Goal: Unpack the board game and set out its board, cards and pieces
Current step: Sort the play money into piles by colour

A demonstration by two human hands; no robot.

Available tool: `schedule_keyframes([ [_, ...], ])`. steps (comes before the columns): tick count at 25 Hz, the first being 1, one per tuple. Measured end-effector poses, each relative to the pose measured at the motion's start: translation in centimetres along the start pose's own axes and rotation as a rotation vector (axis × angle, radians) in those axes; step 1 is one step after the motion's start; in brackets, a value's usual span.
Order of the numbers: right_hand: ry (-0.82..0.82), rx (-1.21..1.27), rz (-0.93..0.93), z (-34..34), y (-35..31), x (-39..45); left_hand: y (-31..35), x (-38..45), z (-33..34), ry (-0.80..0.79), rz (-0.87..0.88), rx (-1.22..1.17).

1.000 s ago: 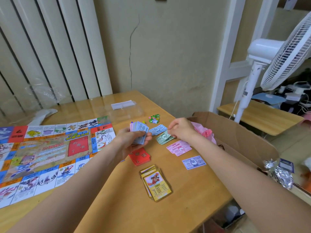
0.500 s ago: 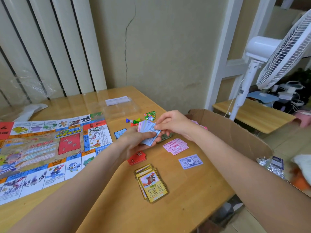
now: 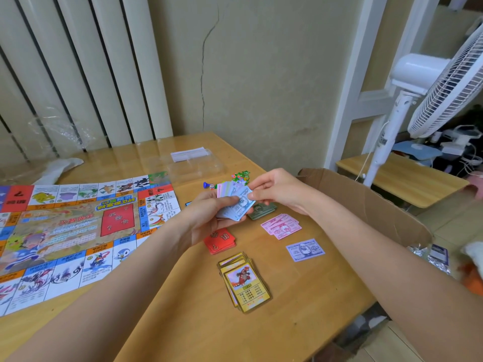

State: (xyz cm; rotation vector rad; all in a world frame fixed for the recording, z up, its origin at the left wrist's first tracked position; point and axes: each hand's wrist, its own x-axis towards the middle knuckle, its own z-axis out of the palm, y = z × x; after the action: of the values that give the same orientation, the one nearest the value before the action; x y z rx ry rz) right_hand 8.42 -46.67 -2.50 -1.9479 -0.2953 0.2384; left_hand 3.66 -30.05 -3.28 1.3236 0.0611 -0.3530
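The colourful game board [image 3: 78, 231] lies unfolded on the left of the wooden table [image 3: 183, 322]. My left hand [image 3: 206, 218] grips a fanned wad of play money [image 3: 232, 202] above the table. My right hand [image 3: 274, 189] pinches the top blue note of that wad. Sorted on the table lie green notes [image 3: 264, 211], pink notes [image 3: 281, 226], a single purple note [image 3: 305, 249], a red card stack [image 3: 219, 240] and a yellow card stack [image 3: 244, 282]. Small green pieces [image 3: 241, 175] and a blue pawn [image 3: 206, 184] sit behind the hands.
A clear plastic tray [image 3: 193, 163] with white paper stands at the back of the table. An open cardboard box [image 3: 366, 205] leans at the table's right edge. A white standing fan [image 3: 418, 100] and a low wooden bench [image 3: 407, 178] are further right.
My right hand came back from the notes on the table to the wad and now pinches its top blue note. The left hand kept hold of the wad.
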Motion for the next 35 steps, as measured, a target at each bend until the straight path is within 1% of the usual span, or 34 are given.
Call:
schedule_keyframes([
  [3, -0.02, 0.087, 0.028, -0.3, 0.0, -0.2, -0.1, 0.4, 0.0, 0.1, 0.064, 0.094],
  [6, -0.037, 0.166, 0.055, -0.4, 0.0, -0.6, -0.1, 0.5, -0.2, 0.138, 0.087, 0.124],
  [9, -0.036, 0.18, 0.068, -0.3, 0.0, -0.7, 0.1, 0.5, -0.3, 0.145, 0.082, 0.106],
  [12, -0.017, 0.145, 0.061, 0.1, -0.2, -0.3, 0.3, 0.7, -0.2, 0.162, 0.081, 0.018],
  [14, 0.069, 0.209, 0.044, 0.0, -0.6, 0.5, 0.9, 1.0, -0.9, 0.202, 0.118, -0.02],
  [16, 0.206, 0.302, 0.055, -0.5, -0.9, 1.6, 1.7, 1.3, -2.1, 0.237, 0.148, -0.031],
  [17, 0.254, 0.301, 0.075, -0.7, -0.9, 2.2, 2.0, 1.4, -2.8, 0.249, 0.15, -0.03],
  [19, 0.292, 0.213, 0.132, -0.6, -0.4, 3.5, 2.2, 1.5, -4.1, 0.254, 0.139, -0.049],
  [22, 0.305, 0.001, 0.202, 0.4, 0.7, 5.4, 1.7, 2.0, -5.0, 0.241, 0.123, -0.08],
  [25, 0.35, -0.388, 0.232, 1.1, 1.9, 6.7, 1.2, 2.8, -5.4, 0.228, 0.104, -0.078],
  [27, 0.37, -0.568, 0.237, 1.4, 2.3, 7.0, 0.9, 3.3, -5.4, 0.226, 0.084, -0.067],
  [30, 0.359, -0.671, 0.233, 1.5, 2.3, 6.8, 0.8, 4.1, -4.4, 0.241, 0.02, -0.041],
  [33, 0.305, -0.778, 0.209, 1.4, 2.1, 6.7, 1.1, 5.3, -3.1, 0.271, -0.057, 0.022],
  [35, 0.284, -0.78, 0.197, 1.4, 2.1, 6.9, 1.3, 6.2, -2.5, 0.28, -0.098, 0.067],
])
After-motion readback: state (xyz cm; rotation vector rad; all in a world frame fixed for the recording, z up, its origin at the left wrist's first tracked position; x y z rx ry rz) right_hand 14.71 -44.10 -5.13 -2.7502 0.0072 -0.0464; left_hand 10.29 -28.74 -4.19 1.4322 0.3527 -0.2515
